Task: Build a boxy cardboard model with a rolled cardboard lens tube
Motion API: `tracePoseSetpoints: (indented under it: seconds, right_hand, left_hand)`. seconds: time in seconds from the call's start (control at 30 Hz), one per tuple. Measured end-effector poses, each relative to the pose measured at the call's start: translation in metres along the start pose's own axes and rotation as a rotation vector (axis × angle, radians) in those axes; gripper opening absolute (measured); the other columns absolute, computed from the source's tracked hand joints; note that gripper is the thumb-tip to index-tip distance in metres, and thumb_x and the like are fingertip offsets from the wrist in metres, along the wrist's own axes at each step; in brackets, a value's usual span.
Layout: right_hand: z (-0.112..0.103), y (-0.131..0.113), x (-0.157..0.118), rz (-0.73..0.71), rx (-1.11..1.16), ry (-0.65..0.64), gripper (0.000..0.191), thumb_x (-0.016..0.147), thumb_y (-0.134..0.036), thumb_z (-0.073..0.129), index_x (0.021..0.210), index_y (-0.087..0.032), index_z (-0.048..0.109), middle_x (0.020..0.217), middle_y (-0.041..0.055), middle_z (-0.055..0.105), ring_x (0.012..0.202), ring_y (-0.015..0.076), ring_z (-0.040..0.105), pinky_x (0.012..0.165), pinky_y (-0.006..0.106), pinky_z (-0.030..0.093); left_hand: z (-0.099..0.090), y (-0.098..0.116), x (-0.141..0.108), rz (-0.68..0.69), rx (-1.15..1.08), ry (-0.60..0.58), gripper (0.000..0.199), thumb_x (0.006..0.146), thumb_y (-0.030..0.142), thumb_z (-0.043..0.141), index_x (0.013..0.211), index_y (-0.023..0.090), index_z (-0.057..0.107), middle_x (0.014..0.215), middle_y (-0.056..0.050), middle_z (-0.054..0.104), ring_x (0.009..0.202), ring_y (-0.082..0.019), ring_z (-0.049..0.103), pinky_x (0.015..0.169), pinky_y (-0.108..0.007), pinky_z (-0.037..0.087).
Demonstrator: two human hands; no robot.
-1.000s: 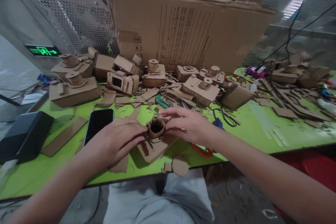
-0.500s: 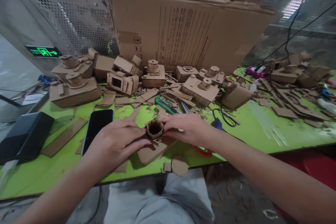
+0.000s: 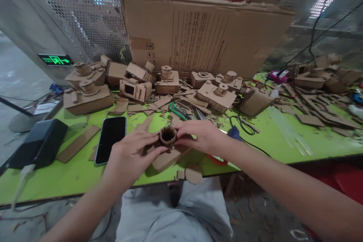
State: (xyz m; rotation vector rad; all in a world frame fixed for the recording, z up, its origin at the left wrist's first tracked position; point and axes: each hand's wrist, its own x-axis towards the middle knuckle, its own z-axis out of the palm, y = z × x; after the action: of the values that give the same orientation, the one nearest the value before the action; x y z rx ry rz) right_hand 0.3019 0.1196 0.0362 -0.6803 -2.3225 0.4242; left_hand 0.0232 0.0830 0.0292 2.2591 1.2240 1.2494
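Between my two hands stands a short cardboard tube, its dark open end facing up. It rests on a cardboard box near the table's front edge. The fingers of my left hand press against the tube's left side, the thumb at its near side. From the right, my right hand pinches the tube's wall between thumb and fingers. A cardboard disc and a small cardboard square lie just in front of the box. Scissors with orange handles are partly hidden under my right hand.
A phone and a black power block lie to the left. Behind my hands are a green utility knife, cardboard scraps and several cardboard cameras. Clear glue sticks and a blue-handled cable are on the right.
The view has shifted slightly, so the table's things appear a little further right on the left side. My hands stay on the tube, with the left thumb moved slightly along its near side.
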Motion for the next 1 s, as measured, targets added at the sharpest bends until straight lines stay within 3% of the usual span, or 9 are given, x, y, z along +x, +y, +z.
tracePoseSetpoints:
  seconds: [0.17, 0.37, 0.5, 0.63, 0.8, 1.0]
  right_hand:
    - [0.001, 0.002, 0.000, -0.003, 0.018, 0.006, 0.002, 0.103, -0.025, 0.080, 0.101, -0.024, 0.080, 0.111, 0.0067, 0.086, 0.101, 0.0226, 0.083, 0.090, 0.032, 0.065]
    - [0.002, 0.000, 0.001, 0.008, 0.018, 0.006, 0.003, 0.101, -0.024, 0.082, 0.100, -0.023, 0.079, 0.111, 0.0073, 0.087, 0.100, 0.0231, 0.083, 0.088, 0.032, 0.064]
    - [0.001, -0.002, 0.001, 0.038, 0.039, -0.009, 0.002, 0.101, -0.022, 0.081, 0.101, -0.023, 0.079, 0.116, 0.0078, 0.086, 0.104, 0.0233, 0.082, 0.092, 0.033, 0.064]
    - [0.001, -0.001, 0.001, 0.040, 0.041, -0.004, 0.003, 0.101, -0.024, 0.082, 0.100, -0.024, 0.079, 0.116, 0.0078, 0.086, 0.106, 0.0238, 0.082, 0.094, 0.033, 0.064]
    - [0.002, 0.000, 0.000, 0.047, 0.033, -0.001, 0.004, 0.101, -0.025, 0.082, 0.100, -0.024, 0.079, 0.114, 0.0075, 0.086, 0.104, 0.0237, 0.082, 0.093, 0.033, 0.064]
    - [0.001, -0.001, 0.000, 0.057, 0.044, 0.009, 0.004, 0.103, -0.028, 0.080, 0.101, -0.025, 0.079, 0.112, 0.0066, 0.086, 0.102, 0.0228, 0.081, 0.093, 0.033, 0.064]
  left_hand:
    - [0.004, 0.009, -0.002, -0.179, -0.035, 0.024, 0.024, 0.082, 0.039, 0.095, 0.103, 0.028, 0.089, 0.106, -0.002, 0.089, 0.099, -0.025, 0.083, 0.096, -0.038, 0.066]
    - [0.003, 0.020, 0.002, -0.394, 0.016, -0.016, 0.030, 0.075, 0.047, 0.094, 0.099, 0.029, 0.089, 0.101, -0.002, 0.088, 0.083, -0.025, 0.079, 0.065, -0.033, 0.058]
    - [0.004, 0.023, 0.002, -0.482, 0.037, -0.030, 0.038, 0.071, 0.053, 0.095, 0.097, 0.027, 0.086, 0.093, -0.002, 0.085, 0.070, -0.020, 0.070, 0.058, -0.031, 0.050]
    - [0.008, 0.024, 0.003, -0.476, 0.041, -0.023, 0.036, 0.072, 0.049, 0.095, 0.095, 0.025, 0.079, 0.094, -0.001, 0.082, 0.062, -0.016, 0.061, 0.056, -0.029, 0.047]
    - [0.012, 0.026, 0.007, -0.399, 0.030, 0.000, 0.026, 0.073, 0.041, 0.092, 0.085, 0.025, 0.075, 0.090, -0.001, 0.080, 0.063, -0.017, 0.061, 0.056, -0.030, 0.047]
    - [0.017, 0.028, 0.005, -0.404, 0.029, 0.043, 0.026, 0.072, 0.037, 0.092, 0.086, 0.025, 0.073, 0.087, 0.000, 0.078, 0.070, -0.019, 0.066, 0.062, -0.030, 0.051]
